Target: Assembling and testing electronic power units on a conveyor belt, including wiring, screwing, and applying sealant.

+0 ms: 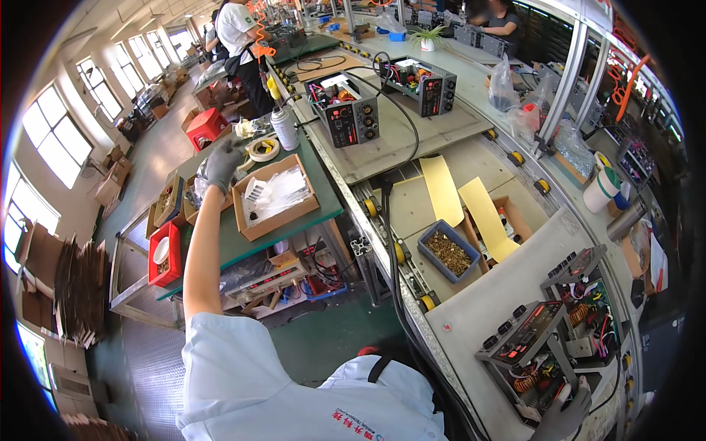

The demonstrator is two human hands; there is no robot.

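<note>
Long green-topped desk (315, 173): on my feed it runs along the person's left.
Dark grey metal unit with knobbed front panel (523, 334): this is the workpiece, as I read it; it sits at lower right on a pale grey board (471, 331), wiring exposed.
Shallow brown cardboard tray (283, 220): on the desk, holding clear plastic bags (287, 187).
Grey-gloved right hand (566, 415): curled at the unit's near edge; I can't tell whether it grips.
Grey-gloved left hand (223, 162): outstretched over the desk, contents hidden from me. I'd call this step fetching; next calls for a secure pinch and a clear path back.
Cream tape roll (263, 156): just beside that hand.
</note>
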